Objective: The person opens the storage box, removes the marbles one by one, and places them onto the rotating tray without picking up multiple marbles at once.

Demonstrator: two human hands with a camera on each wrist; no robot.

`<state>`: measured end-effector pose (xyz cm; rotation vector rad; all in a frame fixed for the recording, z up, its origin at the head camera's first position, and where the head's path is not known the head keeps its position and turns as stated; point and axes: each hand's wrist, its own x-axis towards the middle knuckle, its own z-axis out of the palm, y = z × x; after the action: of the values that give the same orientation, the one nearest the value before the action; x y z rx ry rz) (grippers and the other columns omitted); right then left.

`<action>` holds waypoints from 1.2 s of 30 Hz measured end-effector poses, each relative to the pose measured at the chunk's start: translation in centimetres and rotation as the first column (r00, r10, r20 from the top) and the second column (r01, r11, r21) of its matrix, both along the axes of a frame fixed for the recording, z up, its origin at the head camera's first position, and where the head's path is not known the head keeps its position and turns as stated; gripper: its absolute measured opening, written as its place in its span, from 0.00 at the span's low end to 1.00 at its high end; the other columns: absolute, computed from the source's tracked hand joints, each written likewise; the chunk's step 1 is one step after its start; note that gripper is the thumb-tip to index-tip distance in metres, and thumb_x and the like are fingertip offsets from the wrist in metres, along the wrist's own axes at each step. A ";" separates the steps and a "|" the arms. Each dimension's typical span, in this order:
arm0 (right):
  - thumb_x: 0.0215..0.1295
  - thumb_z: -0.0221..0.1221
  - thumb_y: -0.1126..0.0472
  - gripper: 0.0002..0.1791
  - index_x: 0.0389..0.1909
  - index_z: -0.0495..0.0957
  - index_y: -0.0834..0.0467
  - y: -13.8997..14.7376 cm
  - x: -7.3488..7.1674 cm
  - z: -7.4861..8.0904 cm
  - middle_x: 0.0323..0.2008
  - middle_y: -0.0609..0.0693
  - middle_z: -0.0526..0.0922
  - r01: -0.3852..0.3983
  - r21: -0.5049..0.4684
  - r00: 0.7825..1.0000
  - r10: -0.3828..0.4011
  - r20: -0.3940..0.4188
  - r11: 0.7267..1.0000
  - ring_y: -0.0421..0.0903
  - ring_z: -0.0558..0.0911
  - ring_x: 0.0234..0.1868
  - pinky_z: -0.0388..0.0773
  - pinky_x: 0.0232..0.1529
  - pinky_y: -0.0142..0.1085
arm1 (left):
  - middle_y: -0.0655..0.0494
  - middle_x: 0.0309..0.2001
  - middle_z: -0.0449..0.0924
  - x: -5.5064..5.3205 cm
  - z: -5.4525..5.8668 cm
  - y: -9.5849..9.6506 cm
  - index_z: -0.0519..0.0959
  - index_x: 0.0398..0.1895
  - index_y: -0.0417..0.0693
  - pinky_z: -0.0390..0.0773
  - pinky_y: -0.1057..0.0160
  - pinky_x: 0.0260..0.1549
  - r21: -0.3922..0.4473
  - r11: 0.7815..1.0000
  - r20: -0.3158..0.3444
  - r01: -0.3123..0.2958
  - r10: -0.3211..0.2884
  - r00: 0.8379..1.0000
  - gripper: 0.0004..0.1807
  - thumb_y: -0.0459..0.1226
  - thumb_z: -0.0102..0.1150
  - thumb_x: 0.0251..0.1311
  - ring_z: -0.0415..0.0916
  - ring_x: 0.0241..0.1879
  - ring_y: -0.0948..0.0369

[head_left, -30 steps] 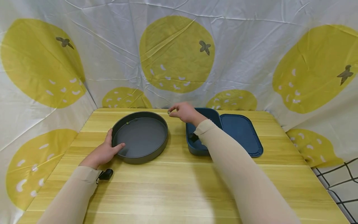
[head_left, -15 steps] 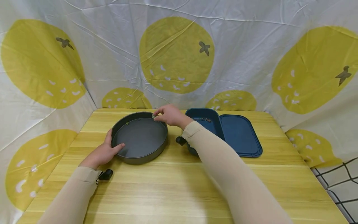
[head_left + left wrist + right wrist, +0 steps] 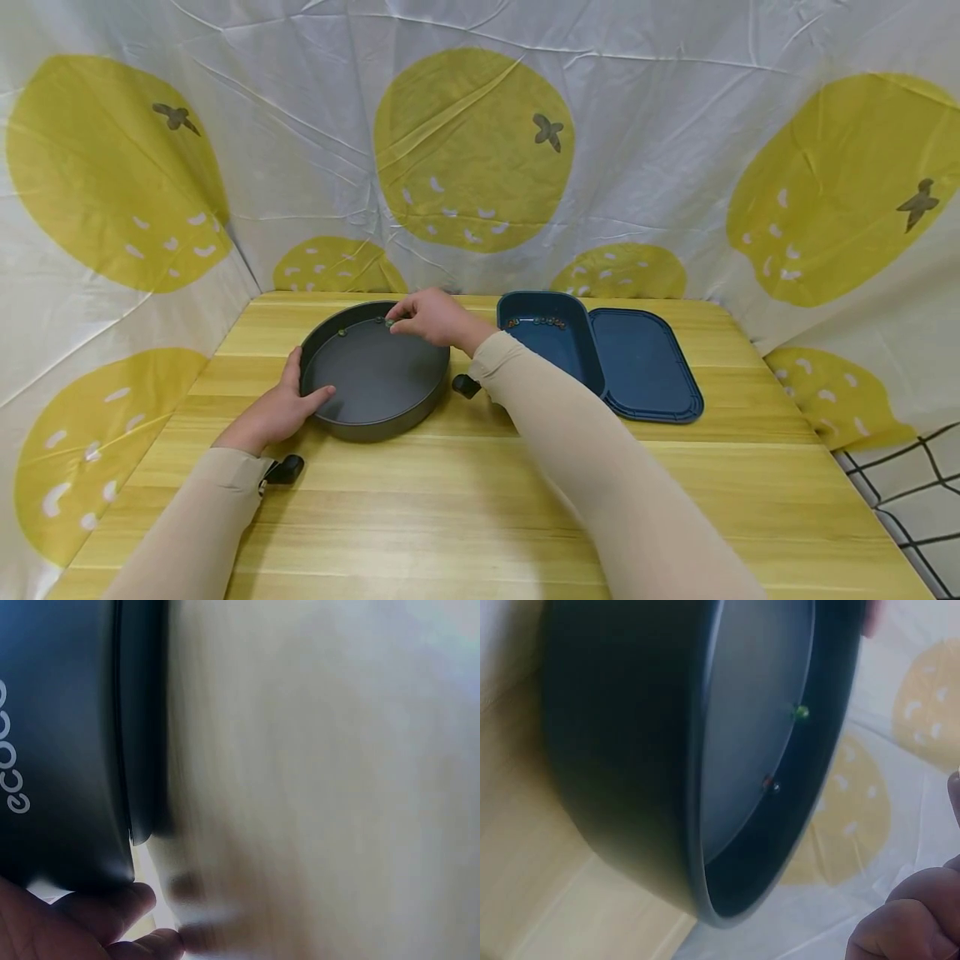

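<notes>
My left hand [image 3: 273,408] grips the near-left side of a round dark grey pan [image 3: 375,429], thumb over the rim and fingers outside the wall. In the left wrist view, fingertips [image 3: 139,900] lie at the base of the dark wall [image 3: 60,750] lettered "ecoco". My right hand [image 3: 435,317] reaches over the pan's far rim, pinching a small greenish marble [image 3: 389,323] between thumb and index finger. Inside the pan, a green marble [image 3: 801,712] and a clear marble with reddish colour [image 3: 771,784] lie along the far wall.
Right of the pan stands a deep blue rectangular box [image 3: 558,354] with several small marbles [image 3: 536,322] along its far end. Its flat blue lid-like tray [image 3: 648,362] lies beside it. A fruit-patterned cloth [image 3: 472,150] hangs behind the wooden table [image 3: 420,517].
My right hand has moved left from beside the box to over the pan's far side, carrying the marble. The box's marbles have come into view. My left hand stays on the pan.
</notes>
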<state>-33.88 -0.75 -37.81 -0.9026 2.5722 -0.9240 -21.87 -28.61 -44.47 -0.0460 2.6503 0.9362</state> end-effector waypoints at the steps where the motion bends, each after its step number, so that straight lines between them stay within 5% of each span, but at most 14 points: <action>1: 0.76 0.64 0.53 0.16 0.60 0.87 0.52 -0.1 0.0 -0.1 0.59 0.47 0.88 -0.001 0.002 1.000 0.001 -0.001 1.000 0.45 0.84 0.58 0.81 0.54 0.37 | 0.21 0.81 0.34 0.0 0.0 0.0 0.14 0.81 0.42 0.59 0.29 0.74 0.003 1.000 -0.001 0.000 0.000 1.000 0.62 0.64 0.47 0.77 0.53 0.77 0.25; 13: 0.77 0.63 0.52 0.18 0.62 0.86 0.49 -0.7 0.4 0.0 0.62 0.45 0.86 -0.037 0.049 0.999 0.039 -0.036 0.998 0.45 0.83 0.62 0.80 0.56 0.36 | 0.21 0.81 0.33 -0.1 -0.4 -0.1 0.14 0.81 0.42 0.56 0.29 0.74 0.015 1.000 0.011 -0.001 0.000 1.000 0.63 0.65 0.48 0.76 0.51 0.78 0.26; 20: 0.77 0.62 0.52 0.20 0.65 0.84 0.50 1.2 -0.2 0.2 0.67 0.48 0.83 0.040 -0.022 0.998 -0.039 0.057 0.999 0.46 0.80 0.64 0.80 0.60 0.40 | 0.20 0.81 0.34 0.0 -0.4 0.0 0.14 0.81 0.41 0.59 0.29 0.73 0.014 1.000 -0.001 0.007 -0.007 1.000 0.62 0.63 0.48 0.77 0.54 0.76 0.25; 27: 0.79 0.59 0.49 0.21 0.67 0.82 0.47 7.0 -2.5 0.3 0.73 0.52 0.75 0.207 -0.066 0.974 -0.200 0.111 0.976 0.39 0.71 0.30 0.74 0.38 0.41 | 0.20 0.81 0.34 0.0 -0.4 -0.1 0.14 0.81 0.43 0.60 0.29 0.73 0.015 1.000 -0.006 0.011 -0.011 1.000 0.62 0.63 0.48 0.77 0.55 0.76 0.26; 30: 0.80 0.58 0.48 0.20 0.68 0.81 0.47 10.2 -3.5 -0.3 0.75 0.53 0.73 0.284 -0.074 0.953 -0.273 0.131 0.956 0.43 0.68 0.26 0.76 0.32 0.47 | 0.21 0.81 0.32 -0.1 -0.4 -0.2 0.13 0.81 0.44 0.59 0.29 0.73 0.018 1.000 -0.007 0.010 -0.010 1.000 0.62 0.64 0.48 0.77 0.53 0.77 0.26; 33: 0.81 0.57 0.50 0.21 0.68 0.81 0.48 12.8 -4.4 -1.4 0.75 0.54 0.73 0.333 -0.051 0.937 -0.324 0.127 0.942 0.52 0.81 0.39 0.83 0.47 0.52 | 0.22 0.81 0.32 -0.2 -0.4 -0.3 0.12 0.80 0.44 0.58 0.29 0.73 0.019 1.000 -0.008 0.007 -0.007 1.000 0.63 0.64 0.48 0.77 0.52 0.77 0.25; 36: 0.81 0.57 0.52 0.21 0.69 0.81 0.52 14.6 -4.9 -2.7 0.73 0.55 0.76 0.359 -0.004 0.928 -0.357 0.108 0.933 0.58 0.79 0.66 0.78 0.65 0.54 | 0.22 0.81 0.30 -0.3 -0.4 -0.3 0.12 0.80 0.44 0.57 0.29 0.74 0.027 1.000 -0.001 0.003 -0.003 1.000 0.63 0.63 0.48 0.77 0.50 0.78 0.25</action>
<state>-38.78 13.87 -40.56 -0.3766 2.6857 -1.0650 -22.15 -28.94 -44.90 -0.0348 2.6369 0.9710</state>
